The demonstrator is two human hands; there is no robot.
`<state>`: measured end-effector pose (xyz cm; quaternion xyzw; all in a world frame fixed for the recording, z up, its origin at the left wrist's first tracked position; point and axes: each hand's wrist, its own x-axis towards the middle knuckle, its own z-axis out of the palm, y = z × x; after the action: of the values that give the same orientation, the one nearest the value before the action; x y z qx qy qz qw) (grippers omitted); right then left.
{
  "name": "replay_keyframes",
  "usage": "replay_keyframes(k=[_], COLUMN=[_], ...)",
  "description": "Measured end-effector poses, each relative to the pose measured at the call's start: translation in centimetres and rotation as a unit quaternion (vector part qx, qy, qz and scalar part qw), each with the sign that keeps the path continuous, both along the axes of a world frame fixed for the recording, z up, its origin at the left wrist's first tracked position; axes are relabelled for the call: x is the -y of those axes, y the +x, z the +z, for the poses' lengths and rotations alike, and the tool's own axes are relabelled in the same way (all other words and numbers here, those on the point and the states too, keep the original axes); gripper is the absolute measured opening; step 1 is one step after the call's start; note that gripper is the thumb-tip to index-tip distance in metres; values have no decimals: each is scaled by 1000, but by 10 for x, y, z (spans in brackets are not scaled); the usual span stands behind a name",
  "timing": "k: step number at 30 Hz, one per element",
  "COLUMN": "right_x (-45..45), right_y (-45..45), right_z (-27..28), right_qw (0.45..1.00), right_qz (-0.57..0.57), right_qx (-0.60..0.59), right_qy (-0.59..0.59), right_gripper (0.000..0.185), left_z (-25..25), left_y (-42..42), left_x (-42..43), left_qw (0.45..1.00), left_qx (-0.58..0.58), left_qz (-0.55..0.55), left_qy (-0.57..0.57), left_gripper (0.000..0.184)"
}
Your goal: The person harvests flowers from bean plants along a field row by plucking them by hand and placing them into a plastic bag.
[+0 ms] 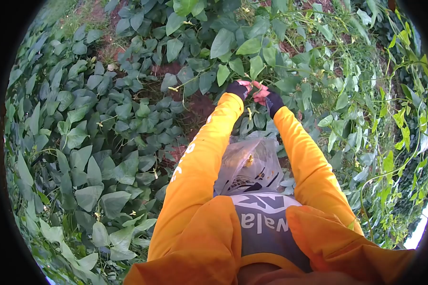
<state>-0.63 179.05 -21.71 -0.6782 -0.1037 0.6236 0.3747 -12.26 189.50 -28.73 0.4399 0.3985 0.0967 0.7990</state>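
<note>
Both hands meet among green leaves at the upper middle of the head view, in dark fingerless gloves below orange sleeves. My left hand (241, 87) has its fingers bent together at a thin stem. Close against it on the right, my right hand (263, 95) is closed too, its fingertips around something green and small. What each hand pinches is too small to make out. Below the hands a clear plastic bag (247, 159) hangs at my waist, with dark thin pieces and something yellow inside.
Leafy green plants (88, 166) surround me on both sides. Patches of reddish soil (197, 111) show between them. Long vines (390, 171) rise at the right, and a small yellow flower (249, 113) hangs just below my hands.
</note>
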Motion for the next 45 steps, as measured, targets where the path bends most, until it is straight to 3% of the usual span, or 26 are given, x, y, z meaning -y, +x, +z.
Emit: replay_keyframes(k=[1, 5, 7, 8, 12, 14, 15, 17, 20, 22, 23, 24, 25, 27, 29, 30, 31, 32, 34, 35, 37, 45], right_x=[2, 5, 8, 11, 22, 28, 32, 40, 31, 8, -5, -20, -36, -67, -87, -96, -101, -102, -105, -105, -105, -87], right_y=[-1, -4, -8, -11, -18, -19, -19, -21, -33, -32, -26, -17, -3, 44, 70, 81, 89, 91, 95, 97, 102, 92], right_z=[2, -3, 4, 7, 28, 37, 39, 38, 90, 127, 138, 144, 151, 129, 136, 134, 133, 138, 147, 150, 151, 168], right_qw=[1000, 999, 998, 997, 991, 990, 989, 985, 959, 948, 932, 916, 892, 850, 843, 834, 824, 822, 821, 820, 830, 860], right_qz=[-4, -17, -13, -45, -79, -65, -48, -20, 53, -10, -67, -151, -234, -314, -359, -362, -365, -367, -406, -405, -421, -394], right_qx=[-14, -2, 32, 30, 37, 53, 65, 107, 202, 203, 200, 201, 199, 289, 290, 308, 327, 325, 262, 259, 186, 141], right_qy=[23, 52, 48, 60, 98, 113, 123, 136, 193, 245, 293, 313, 331, 308, 276, 281, 286, 291, 305, 311, 315, 292], right_gripper=[68, 69, 70, 69, 67, 65, 63, 58, 49, 51, 53, 57, 63, 75, 83, 80, 77, 77, 50, 50, 32, 19], left_z=[2, -23, 19, 30, -14, -11, 3, 48, 68, 73, 32, 22, 21, 114, 184, 206, 242, 253, 246, 240, 230, 232], left_y=[-1, -8, -20, -22, -22, -26, -28, -37, -49, -54, -50, -60, -75, -99, -125, -140, -152, -160, -178, -186, -196, -193], left_x=[0, -2, -7, -6, -16, -23, -22, -20, -21, -28, -41, -41, -34, -11, 14, 21, 34, 47, 68, 76, 88, 86], left_qw=[999, 987, 972, 979, 947, 828, 825, 869, 855, 836, 805, 916, 964, 953, 955, 906, 894, 870, 817, 815, 753, 765], left_qx=[-34, 7, -79, -91, -114, -229, -226, -313, -342, -367, -327, -133, 71, 80, 103, 80, 62, 53, 32, 29, -13, -114], left_qz=[29, 80, 25, 40, 8, -165, -166, -145, -129, -126, -166, -62, 42, 26, -6, -83, -136, -174, -280, -278, -360, -324], left_qy=[10, 142, 218, 177, 300, 484, 490, 355, 368, 389, 466, 373, 253, 291, 279, 407, 424, 459, 502, 507, 550, 545], left_gripper=[10, 15, 16, 15, 20, 21, 21, 24, 27, 27, 27, 18, 10, 14, 14, 14, 11, 11, 13, 13, 13, 11])
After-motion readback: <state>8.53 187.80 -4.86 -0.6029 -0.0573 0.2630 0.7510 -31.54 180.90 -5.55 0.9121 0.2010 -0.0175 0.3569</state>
